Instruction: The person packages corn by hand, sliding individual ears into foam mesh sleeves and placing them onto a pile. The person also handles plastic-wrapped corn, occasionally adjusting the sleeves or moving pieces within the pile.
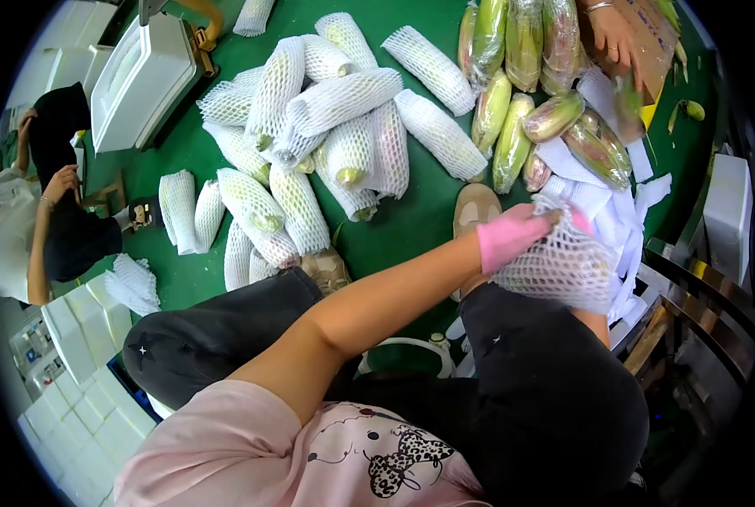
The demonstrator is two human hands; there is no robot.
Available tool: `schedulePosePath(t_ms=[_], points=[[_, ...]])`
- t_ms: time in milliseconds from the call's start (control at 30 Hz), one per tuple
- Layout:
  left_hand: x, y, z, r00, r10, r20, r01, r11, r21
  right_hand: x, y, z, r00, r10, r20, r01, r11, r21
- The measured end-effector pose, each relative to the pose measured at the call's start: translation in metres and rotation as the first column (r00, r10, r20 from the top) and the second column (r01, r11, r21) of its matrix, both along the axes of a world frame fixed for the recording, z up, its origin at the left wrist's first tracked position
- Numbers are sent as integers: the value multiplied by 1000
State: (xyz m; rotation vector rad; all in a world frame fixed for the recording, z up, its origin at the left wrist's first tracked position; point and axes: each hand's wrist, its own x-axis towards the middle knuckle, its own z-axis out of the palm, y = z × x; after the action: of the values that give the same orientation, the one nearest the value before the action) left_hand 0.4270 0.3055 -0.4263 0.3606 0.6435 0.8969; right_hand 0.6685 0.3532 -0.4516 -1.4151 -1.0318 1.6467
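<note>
My left hand (517, 235), in a pink glove with bare fingertips, reaches across to the right and pinches the upper edge of a white foam net sleeve (563, 269). The sleeve hangs spread over my right knee; whether anything is inside it I cannot make out. My right hand (581, 221) is mostly hidden behind the netting, with only a bit of pink glove showing, so its fingers cannot be seen. Just beyond lie ears of corn in husk (513, 145), some in clear plastic wrap, beside a heap of flat white foam sleeves (618, 224).
Corn ears in foam nets (344, 101) are piled on the green floor (420, 220) ahead. Another person's hand (614, 38) is at a cardboard box (652, 42), upper right. A second person (14, 220) sits at left near white foam boxes (141, 76). Metal bars (707, 313) stand right.
</note>
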Motion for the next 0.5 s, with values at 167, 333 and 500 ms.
schedulePosePath(t_ms=[167,333,500], points=[[-10,-24,-17,967,251,43,-189,820,-541,3,-32,-30,987,118,112,-113,992,-47],[16,-74,-105,891,142,-430,-253,944,-212,-14,-39,-63,960,272,65,-267,961,-71],[-22,-72,-63,895,97,-435,-211,952,-222,-36,-25,-76,927,374,-17,-374,927,-32]])
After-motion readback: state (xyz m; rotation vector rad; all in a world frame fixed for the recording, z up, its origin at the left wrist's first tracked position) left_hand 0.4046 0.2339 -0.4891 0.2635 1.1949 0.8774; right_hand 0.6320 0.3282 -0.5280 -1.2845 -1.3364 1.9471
